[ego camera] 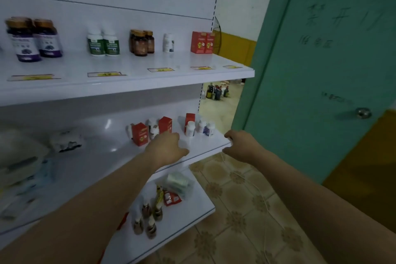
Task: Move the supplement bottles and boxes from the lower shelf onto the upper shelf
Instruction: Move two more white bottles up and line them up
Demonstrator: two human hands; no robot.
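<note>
White shelving unit, three levels seen from above and to the right. On the upper shelf [132,83] five groups are stood in a row: two purple-labelled bottles [34,39], two green-labelled white bottles [103,44], a cluster of amber bottles [141,42], a single white bottle [168,43] and two red boxes [202,42] at the right end. On the lower shelf [102,156], towards its right end, three more red cartons [140,134] are seen upright among several small white bottles [190,128], all close together near the back. The left hand [166,149] is held over the lower shelf just in front of these items, fingers loosely curled, nothing gripped; contact with any carton cannot be told. The right hand [241,146] is placed at the shelf's right front corner, fingers bent, nothing held; whether the edge is touched cannot be told. Blurred wrapped packages [66,138] are seen at the left of the lower shelf. Small brown vials [147,218] are noted on the bottom shelf [192,210].
</note>
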